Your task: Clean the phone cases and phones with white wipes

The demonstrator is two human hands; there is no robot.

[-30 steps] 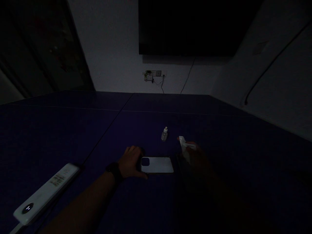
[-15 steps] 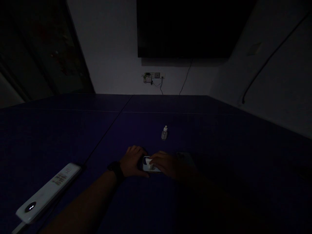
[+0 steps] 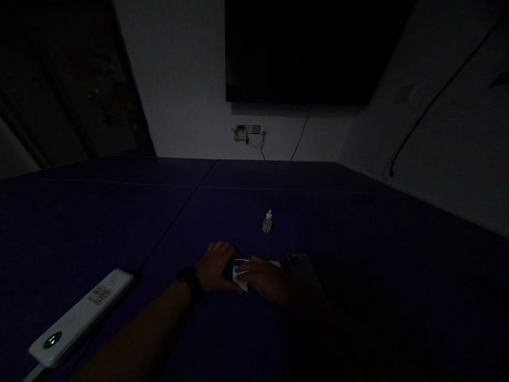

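In dim light, a phone [image 3: 275, 262] with a pale face lies sideways on the dark blue table. My left hand [image 3: 217, 267], a dark watch on its wrist, grips the phone's left end between thumb and fingers. My right hand [image 3: 265, 277] covers much of the phone and presses a crumpled white tissue [image 3: 240, 281] against its face. The tissue hangs over the near edge, close to my left thumb. Just right of my right hand lies a second phone [image 3: 303, 268], its camera side up. Beyond the hands stands a small clear bottle [image 3: 267, 225] with a white cap.
A long white device [image 3: 85, 315] with a lit round display and a cable lies at the left. A dark cable [image 3: 170, 223] runs across the table [image 3: 191, 329]. Wall sockets [image 3: 248, 130] sit below a large dark screen [image 3: 314, 53].
My right hand has moved the tissue toward the near edge of the phone. My left hand stays at the phone's left end. The view has tilted up slightly.
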